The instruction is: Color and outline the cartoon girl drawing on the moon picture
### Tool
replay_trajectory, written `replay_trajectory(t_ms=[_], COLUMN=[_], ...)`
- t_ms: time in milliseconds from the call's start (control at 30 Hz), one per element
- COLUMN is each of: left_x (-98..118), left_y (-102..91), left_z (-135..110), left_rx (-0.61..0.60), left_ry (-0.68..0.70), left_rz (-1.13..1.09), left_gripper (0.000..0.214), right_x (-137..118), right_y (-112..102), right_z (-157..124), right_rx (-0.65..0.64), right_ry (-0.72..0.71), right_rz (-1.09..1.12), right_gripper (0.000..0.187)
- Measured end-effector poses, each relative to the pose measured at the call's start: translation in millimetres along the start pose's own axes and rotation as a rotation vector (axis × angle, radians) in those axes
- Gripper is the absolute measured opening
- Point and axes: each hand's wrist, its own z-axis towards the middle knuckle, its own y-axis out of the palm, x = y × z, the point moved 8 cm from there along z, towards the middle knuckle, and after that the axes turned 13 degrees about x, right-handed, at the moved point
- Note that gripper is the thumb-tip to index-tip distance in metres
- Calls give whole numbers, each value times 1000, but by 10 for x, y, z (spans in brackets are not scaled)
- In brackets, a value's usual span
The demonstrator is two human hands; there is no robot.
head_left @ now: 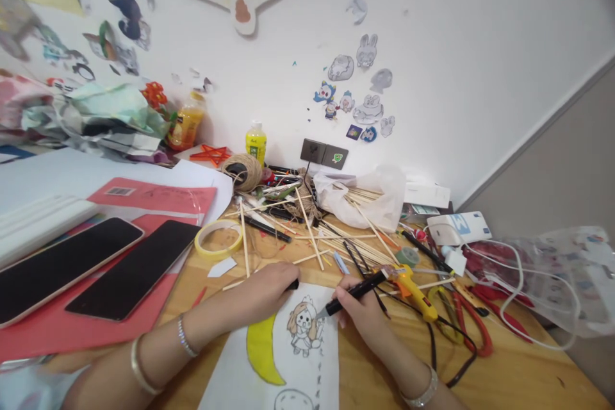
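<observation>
Across the wooden table [509, 368], we look first at the white paper [228, 371], which lies at the front with its drawing partly coloured. The left hand [270, 285] rests over the paper's upper left edge, fingers curled in around a small black piece [293, 284]. The right hand [359, 312] pinches a black marker [358, 293] between thumb and fingers, the nib aimed at one side of the drawn figure. Of the shapes, we judge the crescent [261, 349] finished, filled in solid yellow inside a dark outline. The long-haired figure [302, 332] seems about half done: we see brown in the hair, while the face and dress are mostly plain line work, so we take those to be what is left, along with the oval outline [294, 399], which shows no fill.

As for what we miss, the frame cuts off the lower paper and the bottom of that oval. We cannot read the column of handwriting [319, 371], nor tell whether the nib touches the sheet, and the left fingers hide most of the black piece, perhaps a cap
</observation>
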Motion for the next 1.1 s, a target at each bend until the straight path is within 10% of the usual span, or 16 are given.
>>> replay_trajectory(t_ms=[1100], left_x=[3], left_y=[108], left_z=[-46], left_rx=[-28], left_ry=[151], left_rz=[42], left_gripper=[6], right_x=[86], right_y=[-31], right_z=[9], right_rx=[-41], right_ry=[-20], right_rz=[-131], right_gripper=[33])
